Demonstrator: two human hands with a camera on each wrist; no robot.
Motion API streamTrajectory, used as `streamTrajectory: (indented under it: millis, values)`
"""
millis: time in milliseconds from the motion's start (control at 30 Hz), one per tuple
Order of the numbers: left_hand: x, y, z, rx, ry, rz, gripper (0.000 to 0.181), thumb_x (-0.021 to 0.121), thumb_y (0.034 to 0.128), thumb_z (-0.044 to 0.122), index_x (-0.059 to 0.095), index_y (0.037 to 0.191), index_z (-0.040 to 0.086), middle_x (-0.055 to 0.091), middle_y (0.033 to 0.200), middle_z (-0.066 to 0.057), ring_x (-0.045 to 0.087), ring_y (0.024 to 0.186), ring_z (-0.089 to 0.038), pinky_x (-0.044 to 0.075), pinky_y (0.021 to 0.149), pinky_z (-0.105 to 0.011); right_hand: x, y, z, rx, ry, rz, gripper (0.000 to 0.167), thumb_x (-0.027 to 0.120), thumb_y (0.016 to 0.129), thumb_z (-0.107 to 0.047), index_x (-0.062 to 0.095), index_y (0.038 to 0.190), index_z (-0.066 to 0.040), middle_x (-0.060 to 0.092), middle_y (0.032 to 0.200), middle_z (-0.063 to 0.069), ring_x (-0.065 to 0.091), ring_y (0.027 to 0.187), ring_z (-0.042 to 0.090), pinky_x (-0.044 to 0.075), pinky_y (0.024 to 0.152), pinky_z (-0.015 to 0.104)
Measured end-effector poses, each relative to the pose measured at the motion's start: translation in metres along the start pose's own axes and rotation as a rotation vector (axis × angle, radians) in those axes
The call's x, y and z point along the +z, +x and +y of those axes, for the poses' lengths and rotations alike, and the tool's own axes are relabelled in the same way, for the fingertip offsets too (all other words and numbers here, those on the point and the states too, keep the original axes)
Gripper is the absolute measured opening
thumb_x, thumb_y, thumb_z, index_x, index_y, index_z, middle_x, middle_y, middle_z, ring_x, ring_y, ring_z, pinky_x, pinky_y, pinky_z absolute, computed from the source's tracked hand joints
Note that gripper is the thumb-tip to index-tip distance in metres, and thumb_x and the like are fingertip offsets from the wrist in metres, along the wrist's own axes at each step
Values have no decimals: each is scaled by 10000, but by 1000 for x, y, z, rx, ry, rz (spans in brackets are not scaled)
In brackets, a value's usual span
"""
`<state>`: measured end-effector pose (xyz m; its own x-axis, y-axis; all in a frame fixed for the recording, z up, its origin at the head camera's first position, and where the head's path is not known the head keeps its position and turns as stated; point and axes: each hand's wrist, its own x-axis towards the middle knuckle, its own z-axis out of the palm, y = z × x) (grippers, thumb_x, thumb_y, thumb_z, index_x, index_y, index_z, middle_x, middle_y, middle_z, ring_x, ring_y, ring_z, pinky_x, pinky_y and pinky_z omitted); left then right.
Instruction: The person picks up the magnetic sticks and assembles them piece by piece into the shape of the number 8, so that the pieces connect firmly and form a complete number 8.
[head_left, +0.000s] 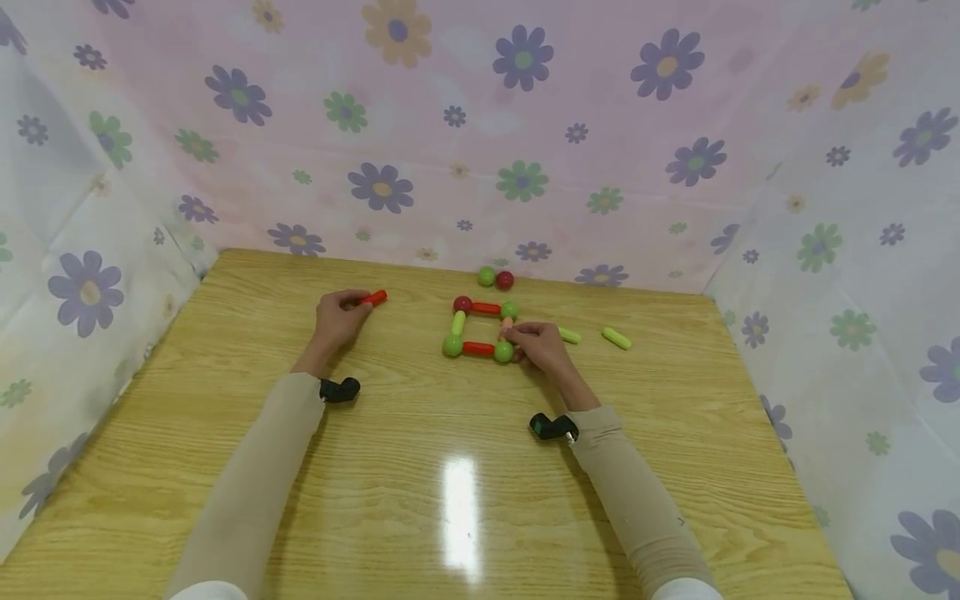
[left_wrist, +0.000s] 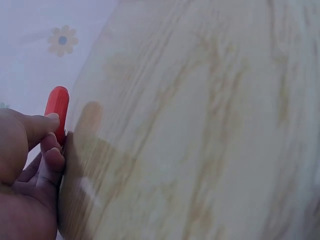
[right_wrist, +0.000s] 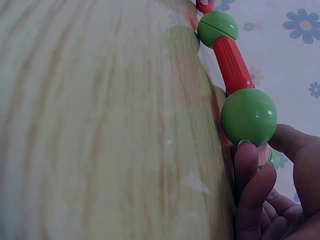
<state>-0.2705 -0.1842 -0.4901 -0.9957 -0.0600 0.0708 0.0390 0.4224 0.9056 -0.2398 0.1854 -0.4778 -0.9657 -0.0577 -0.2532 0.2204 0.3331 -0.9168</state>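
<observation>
In the head view my left hand point(head_left: 339, 320) pinches a red rod point(head_left: 375, 297) between thumb and fingers, near the table's left back. A square of toy rods and balls lies in the middle. Its corners are a dark red ball point(head_left: 462, 305) and three green balls, one the near right ball point(right_wrist: 249, 117). Two red rods, the front one point(head_left: 478, 348) among them, and a yellow-green rod point(head_left: 458, 323) form three sides. At the right side, my right hand point(head_left: 545, 345) pinches a salmon-pink rod point(head_left: 507, 322), partly covered by the fingers. Its fingertips are close against the near right ball.
Behind the square, a loose green ball point(head_left: 487, 276) and a dark red ball point(head_left: 505, 280) sit side by side. Right of my right hand lie two yellow-green rods, one partly hidden point(head_left: 570, 336) and one farther right point(head_left: 617, 337). Flowered cloth point(head_left: 465, 142) borders the wooden table point(head_left: 397, 467).
</observation>
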Motion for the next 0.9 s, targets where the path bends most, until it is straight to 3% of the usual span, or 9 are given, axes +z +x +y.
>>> streamTrajectory:
  millis: [133, 467, 900]
  values:
    - [-2, 0, 2, -8, -2, -34, 356, 562, 1054, 124, 608, 1342, -80, 610, 1276, -300, 551, 908, -190, 429, 721, -185, 0, 0, 1, -9, 4, -2, 411, 695, 977, -347, 706, 1224, -19, 708, 899, 38, 634, 651, 111, 490, 591, 228]
    - [-5, 3, 1, -25, -59, -51, 411, 472, 1095, 191, 568, 1366, -103, 625, 1190, -324, 562, 672, -55, 458, 598, -170, 1, 3, 2, -2, 8, 6, 423, 695, 976, -345, 695, 1251, -23, 711, 933, 55, 632, 648, 101, 486, 579, 222]
    - [0, 1, 2, -24, -52, -53, 411, 517, 1079, 210, 585, 1348, -94, 630, 1228, -303, 582, 757, -97, 482, 647, -163, -2, 3, 0, 15, -6, -10, 435, 706, 968, -358, 696, 1250, -27, 706, 903, 36, 636, 653, 104, 496, 592, 229]
